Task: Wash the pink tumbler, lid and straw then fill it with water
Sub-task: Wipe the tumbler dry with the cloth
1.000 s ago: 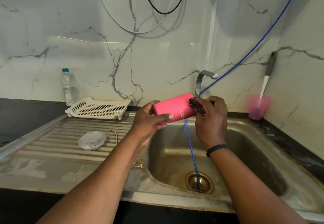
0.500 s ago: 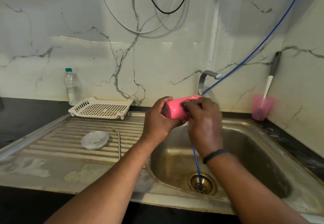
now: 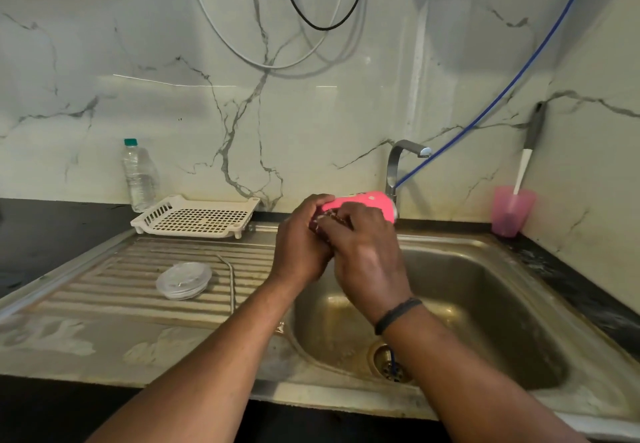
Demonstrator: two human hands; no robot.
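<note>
While the pink tumbler (image 3: 360, 202) is lying on its side above the back edge of the sink basin (image 3: 485, 290), both hands are wrapping round it. The left hand (image 3: 303, 245) is curling its fingers around the tumbler's left end, and the right hand (image 3: 367, 252) is pinching a dark scrubber (image 3: 327, 222) against the tumbler, fingers bent over it. The tumbler's right end is sitting just beside the base of the steel tap (image 3: 398, 169), which is rising at the basin's back edge. A blue hose (image 3: 502, 92) is running down from the upper right past the tap and its end is showing in the drain (image 3: 389, 366).

Over on the ribbed drainboard (image 3: 104, 290), the clear lid (image 3: 183, 280) is lying flat near the middle, and the bent metal straw (image 3: 231, 280) is lying just beside it on the right, not touching as far as I can tell. A white slotted tray (image 3: 197, 217) is sitting at the drainboard's back edge, with a water bottle (image 3: 138, 176) standing behind its left corner. In the back right corner of the counter, a translucent pink cup (image 3: 512, 210) is holding a brush (image 3: 528, 151).
</note>
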